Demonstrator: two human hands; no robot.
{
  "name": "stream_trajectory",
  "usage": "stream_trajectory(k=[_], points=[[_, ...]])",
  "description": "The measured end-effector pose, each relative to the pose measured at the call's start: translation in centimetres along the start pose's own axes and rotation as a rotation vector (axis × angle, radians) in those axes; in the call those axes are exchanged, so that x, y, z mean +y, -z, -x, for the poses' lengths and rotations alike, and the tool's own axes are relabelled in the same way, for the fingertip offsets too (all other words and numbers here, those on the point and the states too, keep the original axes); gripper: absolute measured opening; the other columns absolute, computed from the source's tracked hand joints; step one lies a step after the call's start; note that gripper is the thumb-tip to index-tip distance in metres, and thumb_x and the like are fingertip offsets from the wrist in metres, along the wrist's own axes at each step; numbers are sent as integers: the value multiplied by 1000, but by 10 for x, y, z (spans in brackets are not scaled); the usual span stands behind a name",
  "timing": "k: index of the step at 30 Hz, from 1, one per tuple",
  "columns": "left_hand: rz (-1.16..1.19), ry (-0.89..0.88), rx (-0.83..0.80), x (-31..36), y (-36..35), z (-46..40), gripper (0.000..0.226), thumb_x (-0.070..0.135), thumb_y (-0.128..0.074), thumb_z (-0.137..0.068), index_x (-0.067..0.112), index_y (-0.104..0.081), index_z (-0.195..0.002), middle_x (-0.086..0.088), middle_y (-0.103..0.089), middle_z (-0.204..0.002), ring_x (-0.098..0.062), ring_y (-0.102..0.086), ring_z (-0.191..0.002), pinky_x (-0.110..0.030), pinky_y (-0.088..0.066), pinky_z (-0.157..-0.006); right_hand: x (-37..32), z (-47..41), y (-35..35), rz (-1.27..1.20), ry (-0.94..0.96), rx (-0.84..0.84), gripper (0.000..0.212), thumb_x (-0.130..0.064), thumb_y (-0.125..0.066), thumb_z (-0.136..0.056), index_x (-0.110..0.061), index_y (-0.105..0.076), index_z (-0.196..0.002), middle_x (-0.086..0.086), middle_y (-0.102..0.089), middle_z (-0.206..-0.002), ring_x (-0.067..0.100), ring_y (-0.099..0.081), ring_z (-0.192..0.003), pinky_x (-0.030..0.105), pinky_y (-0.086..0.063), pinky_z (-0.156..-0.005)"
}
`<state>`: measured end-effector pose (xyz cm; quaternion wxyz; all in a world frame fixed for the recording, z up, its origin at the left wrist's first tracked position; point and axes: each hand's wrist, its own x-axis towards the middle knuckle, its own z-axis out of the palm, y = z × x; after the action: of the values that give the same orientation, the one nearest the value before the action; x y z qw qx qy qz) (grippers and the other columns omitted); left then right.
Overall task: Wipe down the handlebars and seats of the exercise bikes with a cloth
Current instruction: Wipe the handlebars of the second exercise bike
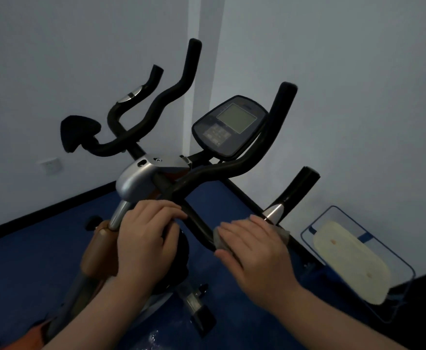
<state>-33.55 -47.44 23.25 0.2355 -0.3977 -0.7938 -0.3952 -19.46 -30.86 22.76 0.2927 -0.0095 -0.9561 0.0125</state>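
Your right hand (252,251) presses the grey cloth (222,239) around the lower black handlebar (199,223), fingers curled over it; your left hand (146,233) grips the stem just beside.

black handlebars (234,168), grey cloth (219,239), blue floor (30,261)

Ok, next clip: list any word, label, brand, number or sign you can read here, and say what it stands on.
None can be read.
Console of the exercise bike: its screen shows no figures; the keypad markings are too blurred to read.
Silver bracket on the handlebar post: no lettering visible.
Wall socket: no lettering visible.
Cloth under the right hand: no print visible.
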Motion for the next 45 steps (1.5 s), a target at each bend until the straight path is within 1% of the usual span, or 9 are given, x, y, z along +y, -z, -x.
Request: stream_trajectory(k=[7, 10, 13, 17, 21, 24, 38, 42, 45], points=[[19, 24, 2, 0, -2, 2, 23, 19, -49, -83, 19, -71, -80, 8, -67, -91, -7, -55, -87, -31, -41, -72, 25, 3, 38, 31, 180, -267, 40, -33, -47, -97, -19, -59, -133, -6, -55, -138, 11, -48, -131, 36, -31, -112], [20, 25, 12, -1, -2, 2, 21, 18, -50, -83, 18, -71, -79, 7, -67, -90, -9, -56, -85, -35, -43, -70, -2, -4, 21, 1, 56, -214, 37, -31, -52, -92, -16, -66, -123, -6, -66, -121, 11, -61, -109, 34, -43, -102], [17, 28, 16, -2, -2, 3, 20, 16, -50, -83, 17, -70, -82, 5, -67, -91, -11, -57, -85, -36, -44, -70, -29, -32, 4, -6, -74, -243, 40, -36, -47, -89, -14, -70, -113, -4, -73, -99, 13, -67, -77, 32, -55, -72], [14, 104, 32, -1, 0, 5, 20, 18, -48, -86, 18, -68, -92, 7, -65, -93, -10, -55, -89, -29, -42, -75, -20, -48, 14, -20, -117, -374, 37, -45, -42, -88, -26, -71, -101, -13, -66, -67, 7, -61, -53, 22, -40, -46], [4, 192, 54, -2, 1, 5, 20, 24, -49, -86, 22, -66, -98, 9, -63, -97, -8, -54, -92, -23, -36, -77, -20, -58, 20, 48, -109, -483, 44, -50, -29, -96, -28, -66, -107, -6, -68, -77, 17, -64, -70, 28, -38, -56], [-20, 158, 22, -3, 0, 4, 23, 24, -48, -87, 22, -67, -100, 9, -64, -102, -10, -56, -95, -27, -41, -78, -27, -87, -7, -27, -318, -489, 39, -47, -35, -101, -25, -67, -102, 1, -68, -89, 24, -63, -86, 31, -39, -63], [14, 154, 11, -6, -1, 7, 24, 25, -47, -87, 23, -67, -101, 8, -64, -103, -12, -57, -95, -30, -41, -78, -41, -88, -25, 22, -357, -484, 38, -46, -29, -103, -24, -53, -123, 2, -64, -114, 25, -61, -99, 31, -34, -67], [16, 127, -21, -4, 2, 6, 25, 24, -46, -86, 26, -66, -101, 12, -63, -106, -10, -55, -97, -25, -31, -77, -40, -59, -23, 94, -211, -392, 52, -40, -37, -102, -17, -31, -148, 3, -59, -118, 23, -62, -92, 35, -45, -67], [40, 102, -37, 2, 5, 3, 26, 23, -46, -84, 28, -65, -101, 15, -61, -108, -7, -51, -100, -22, -25, -79, -21, -27, 0, 151, 51, -322, 45, -29, -49, -96, -11, -49, -137, 1, -64, -99, 18, -60, -79, 31, -45, -67]])
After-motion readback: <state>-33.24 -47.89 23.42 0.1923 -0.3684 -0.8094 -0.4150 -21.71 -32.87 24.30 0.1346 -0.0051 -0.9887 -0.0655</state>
